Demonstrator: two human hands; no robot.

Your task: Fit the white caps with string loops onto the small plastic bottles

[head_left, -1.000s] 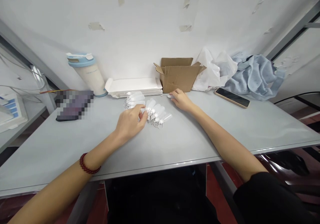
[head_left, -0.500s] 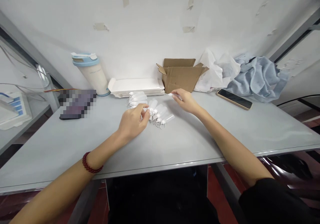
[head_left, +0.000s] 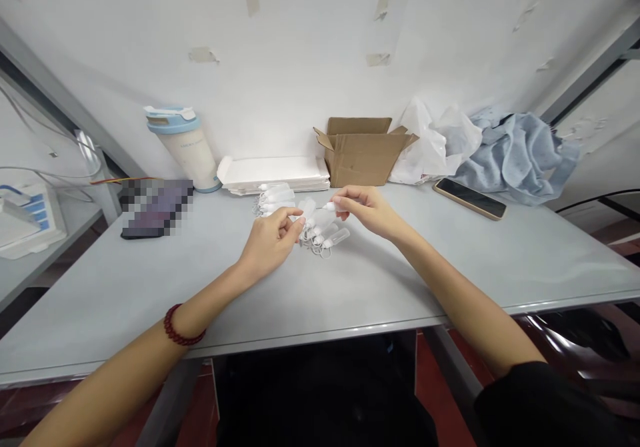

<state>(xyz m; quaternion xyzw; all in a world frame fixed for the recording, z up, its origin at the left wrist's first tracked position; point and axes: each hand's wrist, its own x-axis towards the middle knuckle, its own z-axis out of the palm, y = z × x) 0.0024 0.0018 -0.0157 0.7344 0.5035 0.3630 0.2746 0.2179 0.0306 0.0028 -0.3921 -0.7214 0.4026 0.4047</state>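
Observation:
Several small clear plastic bottles with white caps lie in a cluster on the grey table. My left hand hovers just left of the cluster, fingers pinched on one small bottle. My right hand is raised over the cluster's right side and pinches a small white cap between thumb and forefinger. The two hands are close together, a few centimetres apart. A second group of the bottles lies behind, near a stack of flat white boxes.
An open cardboard box stands at the back. Right of it are a white plastic bag, a blue cloth and a phone. A blue-lidded tumbler and a dark blurred object sit at the left.
My right hand has come from near the cardboard box toward the bottle cluster, carrying the small white cap. My left hand has lifted slightly with its bottle.

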